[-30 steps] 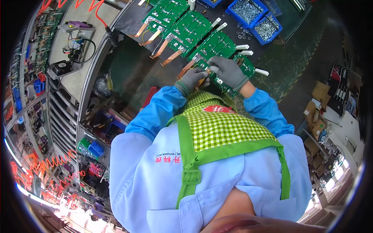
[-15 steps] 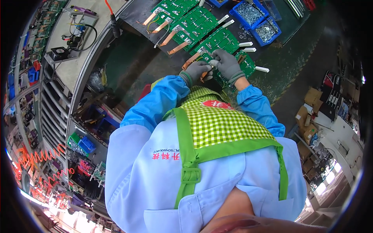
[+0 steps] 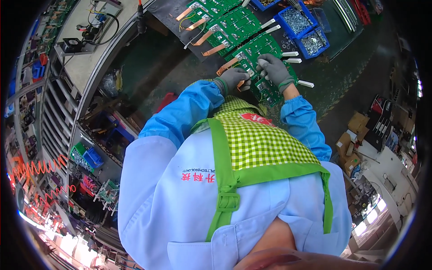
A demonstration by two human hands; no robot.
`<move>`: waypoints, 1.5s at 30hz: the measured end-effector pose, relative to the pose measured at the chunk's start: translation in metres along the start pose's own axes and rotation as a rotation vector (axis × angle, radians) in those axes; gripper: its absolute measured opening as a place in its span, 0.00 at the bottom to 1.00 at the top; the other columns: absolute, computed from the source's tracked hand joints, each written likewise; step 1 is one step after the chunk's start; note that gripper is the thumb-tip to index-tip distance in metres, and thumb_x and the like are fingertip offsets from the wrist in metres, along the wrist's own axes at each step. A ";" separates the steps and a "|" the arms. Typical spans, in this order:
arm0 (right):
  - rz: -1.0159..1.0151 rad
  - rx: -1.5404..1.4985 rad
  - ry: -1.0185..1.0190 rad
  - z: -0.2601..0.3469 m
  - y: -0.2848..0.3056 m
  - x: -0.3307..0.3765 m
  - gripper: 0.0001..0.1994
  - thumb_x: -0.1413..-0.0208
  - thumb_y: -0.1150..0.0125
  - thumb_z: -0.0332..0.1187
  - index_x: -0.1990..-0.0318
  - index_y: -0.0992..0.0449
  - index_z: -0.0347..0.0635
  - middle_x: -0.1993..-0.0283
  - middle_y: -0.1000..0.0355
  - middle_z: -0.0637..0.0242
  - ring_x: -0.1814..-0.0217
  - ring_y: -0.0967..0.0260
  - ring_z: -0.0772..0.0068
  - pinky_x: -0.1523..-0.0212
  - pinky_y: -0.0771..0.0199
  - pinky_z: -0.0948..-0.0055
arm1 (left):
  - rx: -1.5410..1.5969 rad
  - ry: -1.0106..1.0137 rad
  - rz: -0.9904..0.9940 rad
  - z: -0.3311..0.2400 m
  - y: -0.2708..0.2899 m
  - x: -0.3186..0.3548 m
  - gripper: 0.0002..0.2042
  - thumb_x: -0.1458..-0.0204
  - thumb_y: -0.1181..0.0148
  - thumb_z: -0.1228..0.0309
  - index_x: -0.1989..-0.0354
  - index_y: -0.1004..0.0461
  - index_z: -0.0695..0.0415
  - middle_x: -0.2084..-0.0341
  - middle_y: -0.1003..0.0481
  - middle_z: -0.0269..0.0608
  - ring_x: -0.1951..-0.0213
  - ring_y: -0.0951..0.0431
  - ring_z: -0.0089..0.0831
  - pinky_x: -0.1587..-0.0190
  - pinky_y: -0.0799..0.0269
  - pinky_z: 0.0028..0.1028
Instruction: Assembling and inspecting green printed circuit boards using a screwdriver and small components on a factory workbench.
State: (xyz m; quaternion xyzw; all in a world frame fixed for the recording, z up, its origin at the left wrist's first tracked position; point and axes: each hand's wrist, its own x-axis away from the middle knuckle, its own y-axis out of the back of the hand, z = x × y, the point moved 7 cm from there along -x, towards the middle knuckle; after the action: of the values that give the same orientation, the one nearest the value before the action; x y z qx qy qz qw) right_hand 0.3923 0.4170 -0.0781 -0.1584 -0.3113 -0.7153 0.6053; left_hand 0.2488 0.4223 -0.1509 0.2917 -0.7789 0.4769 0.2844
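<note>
Left hand [image 3: 235,78]: pinching copper strip [image 3: 241,84]
Right hand [image 3: 272,70]: over near board [image 3: 257,48], grip unclear
Far boards [image 3: 237,25]: strips [image 3: 204,38] apparently seated
Near board: one on, one held

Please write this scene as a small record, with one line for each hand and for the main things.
Left hand: gloved, at a copper strip; firm grip not clear
Right hand: gloved, over the green circuit boards; contact not clear
Circuit boards: several, side by side on a dark table
Bins: blue, right of the boards, with small metal parts inside
</note>
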 end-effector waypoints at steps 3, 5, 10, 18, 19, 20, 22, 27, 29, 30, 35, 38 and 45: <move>0.006 -0.056 0.005 -0.001 0.006 0.002 0.12 0.45 0.49 0.35 0.56 0.31 0.40 0.69 0.29 0.69 0.77 0.38 0.85 0.78 0.36 0.82 | 0.014 0.013 0.029 0.002 -0.003 0.000 0.09 0.48 0.48 0.72 0.61 0.33 0.62 0.71 0.30 0.40 0.67 0.27 0.28 0.66 0.23 0.28; -0.002 -0.067 0.031 -0.009 0.009 0.003 0.12 0.46 0.48 0.35 0.56 0.31 0.40 0.69 0.29 0.69 0.76 0.37 0.84 0.77 0.34 0.81 | -0.006 0.029 -0.019 0.000 -0.003 0.005 0.08 0.49 0.47 0.72 0.62 0.32 0.62 0.70 0.30 0.41 0.67 0.27 0.29 0.66 0.23 0.28; -0.309 0.519 0.312 0.013 0.012 0.013 0.14 0.55 0.40 0.34 0.59 0.28 0.43 0.63 0.31 0.60 0.69 0.30 0.64 0.64 0.29 0.68 | 0.002 0.025 0.021 0.002 -0.004 0.002 0.08 0.49 0.47 0.72 0.62 0.32 0.62 0.70 0.30 0.41 0.67 0.28 0.29 0.65 0.23 0.28; -0.383 0.978 0.330 0.028 -0.009 0.010 0.12 0.52 0.43 0.37 0.59 0.28 0.47 0.59 0.33 0.59 0.63 0.31 0.53 0.65 0.30 0.58 | 0.020 0.018 -0.004 0.001 -0.004 0.004 0.09 0.49 0.47 0.72 0.62 0.33 0.62 0.69 0.31 0.41 0.66 0.28 0.29 0.64 0.23 0.28; -0.379 1.049 0.283 0.028 -0.010 0.009 0.11 0.51 0.44 0.36 0.59 0.29 0.48 0.60 0.33 0.58 0.63 0.31 0.53 0.65 0.30 0.57 | 0.017 0.017 -0.002 0.001 -0.005 0.003 0.09 0.49 0.47 0.72 0.62 0.33 0.62 0.69 0.31 0.41 0.66 0.28 0.29 0.64 0.23 0.28; -0.374 1.118 0.236 0.029 -0.012 0.008 0.11 0.51 0.45 0.35 0.59 0.30 0.48 0.60 0.32 0.58 0.63 0.31 0.52 0.65 0.31 0.57 | -0.002 0.008 0.001 0.001 -0.004 0.002 0.09 0.49 0.47 0.72 0.62 0.33 0.62 0.69 0.31 0.41 0.66 0.28 0.29 0.64 0.23 0.28; -0.349 1.176 0.194 0.034 -0.017 0.001 0.10 0.51 0.46 0.36 0.61 0.31 0.47 0.61 0.32 0.57 0.62 0.30 0.53 0.65 0.29 0.57 | -0.022 -0.003 0.004 0.000 -0.005 0.002 0.09 0.49 0.47 0.72 0.62 0.32 0.62 0.69 0.31 0.41 0.65 0.28 0.29 0.64 0.23 0.28; -0.362 1.177 0.076 0.035 -0.013 -0.006 0.11 0.52 0.47 0.34 0.60 0.31 0.47 0.63 0.30 0.56 0.63 0.30 0.52 0.64 0.30 0.58 | -0.043 0.022 -0.004 -0.003 -0.008 0.005 0.09 0.49 0.47 0.72 0.61 0.32 0.63 0.68 0.30 0.41 0.64 0.28 0.29 0.64 0.24 0.28; -0.372 0.910 0.033 0.028 -0.001 -0.009 0.15 0.55 0.45 0.35 0.58 0.31 0.45 0.64 0.29 0.53 0.60 0.30 0.54 0.62 0.29 0.59 | -0.034 0.001 -0.015 -0.002 -0.007 0.005 0.09 0.49 0.47 0.72 0.61 0.32 0.63 0.68 0.30 0.42 0.64 0.28 0.29 0.64 0.24 0.28; -0.375 0.909 0.032 0.024 0.000 -0.009 0.15 0.55 0.45 0.35 0.58 0.31 0.45 0.64 0.29 0.53 0.60 0.30 0.54 0.62 0.29 0.59 | -0.021 -0.021 -0.028 -0.001 -0.006 0.005 0.09 0.49 0.47 0.73 0.61 0.32 0.63 0.68 0.30 0.42 0.65 0.27 0.30 0.64 0.23 0.29; -0.414 0.770 0.252 0.017 0.005 0.003 0.11 0.55 0.46 0.35 0.63 0.27 0.45 0.65 0.28 0.56 0.63 0.30 0.55 0.62 0.30 0.60 | -0.017 -0.014 0.013 -0.001 -0.008 0.002 0.09 0.49 0.47 0.73 0.62 0.33 0.63 0.69 0.30 0.42 0.66 0.27 0.30 0.64 0.23 0.29; -0.353 0.582 0.384 0.025 0.005 0.014 0.08 0.53 0.46 0.33 0.66 0.27 0.45 0.66 0.29 0.57 0.64 0.30 0.55 0.62 0.31 0.61 | -0.019 -0.006 0.055 0.001 -0.004 -0.002 0.09 0.49 0.47 0.74 0.62 0.33 0.64 0.68 0.30 0.42 0.66 0.27 0.30 0.64 0.23 0.30; -0.382 0.730 0.579 0.016 -0.026 0.040 0.05 0.50 0.47 0.34 0.65 0.30 0.50 0.66 0.30 0.63 0.65 0.32 0.56 0.66 0.31 0.61 | -0.038 -0.044 0.058 -0.001 -0.004 -0.003 0.08 0.50 0.47 0.75 0.63 0.32 0.64 0.71 0.29 0.42 0.67 0.26 0.30 0.65 0.24 0.29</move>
State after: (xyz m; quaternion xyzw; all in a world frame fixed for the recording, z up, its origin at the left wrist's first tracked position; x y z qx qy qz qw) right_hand 0.3562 0.3985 -0.0485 0.3284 -0.3839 -0.6723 0.5411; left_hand 0.2541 0.4218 -0.1502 0.2738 -0.8020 0.4634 0.2589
